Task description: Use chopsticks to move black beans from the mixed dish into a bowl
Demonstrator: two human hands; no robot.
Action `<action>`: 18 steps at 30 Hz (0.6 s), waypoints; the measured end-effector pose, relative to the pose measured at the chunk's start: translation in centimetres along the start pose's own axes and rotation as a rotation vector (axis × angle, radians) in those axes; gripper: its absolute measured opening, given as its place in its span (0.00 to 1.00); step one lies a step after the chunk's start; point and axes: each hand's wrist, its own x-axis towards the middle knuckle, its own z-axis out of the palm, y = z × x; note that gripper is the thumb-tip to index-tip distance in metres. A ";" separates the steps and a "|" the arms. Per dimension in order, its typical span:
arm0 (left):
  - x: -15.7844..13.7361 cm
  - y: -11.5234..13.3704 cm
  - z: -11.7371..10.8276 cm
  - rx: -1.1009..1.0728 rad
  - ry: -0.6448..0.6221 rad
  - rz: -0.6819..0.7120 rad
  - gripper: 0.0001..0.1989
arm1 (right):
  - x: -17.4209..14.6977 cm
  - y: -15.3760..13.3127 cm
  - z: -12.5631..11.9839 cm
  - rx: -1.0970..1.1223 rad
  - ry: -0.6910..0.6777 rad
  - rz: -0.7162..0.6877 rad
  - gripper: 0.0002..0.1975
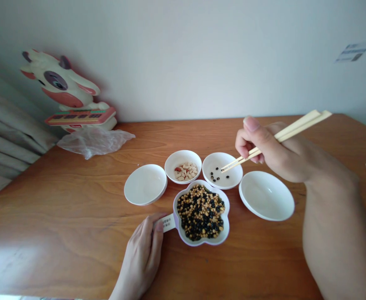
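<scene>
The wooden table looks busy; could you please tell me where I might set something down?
Bare wood lies left of the left hand, nearer than the plastic bag, and between wall and rear bowls. It is crowded where four white bowls arc behind the flower-shaped dish; the right hand holds chopsticks over one.

Cow toy (pixel 65 89) (with keyboard (pixel 81 117)) behind plastic bag (pixel 95 141).

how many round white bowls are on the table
4, from left to right: the leftmost bowl; the second bowl, holding pale pieces; the third bowl, holding black beans; and the rightmost bowl. Any nested underneath would be hidden.
</scene>
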 end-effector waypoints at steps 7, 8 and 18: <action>0.0 -0.2 0.0 0.021 0.011 -0.004 0.13 | 0.1 0.3 0.1 -0.009 0.004 -0.051 0.31; 0.0 -0.2 0.1 0.023 0.010 -0.003 0.13 | 0.1 0.4 0.2 -0.009 0.007 -0.053 0.32; 0.0 -0.3 0.0 0.029 0.007 -0.003 0.14 | 0.0 -0.3 0.8 -0.019 0.001 -0.033 0.33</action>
